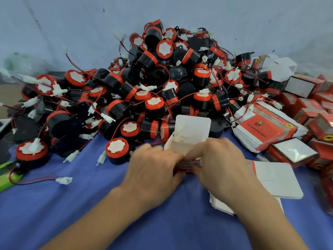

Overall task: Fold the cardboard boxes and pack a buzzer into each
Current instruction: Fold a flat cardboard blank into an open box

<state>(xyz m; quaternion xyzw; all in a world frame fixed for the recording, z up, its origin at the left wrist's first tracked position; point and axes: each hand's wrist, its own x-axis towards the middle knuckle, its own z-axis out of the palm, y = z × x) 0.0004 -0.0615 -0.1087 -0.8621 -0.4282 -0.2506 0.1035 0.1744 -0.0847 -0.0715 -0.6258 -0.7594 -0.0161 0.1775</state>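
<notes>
A small red and white cardboard box stands on the blue cloth in front of me, its white top flap raised. My left hand and my right hand grip its red body from either side, fingers curled around it. A white connector on a wire shows at the box's open mouth; the buzzer itself is hidden behind my hands. Behind the box rises a big heap of black and red buzzers with white connectors.
A stack of flat unfolded boxes lies at the right, with folded red boxes beyond it. A flat white box blank lies by my right wrist. A green object sits at the left edge. Blue cloth covers the table.
</notes>
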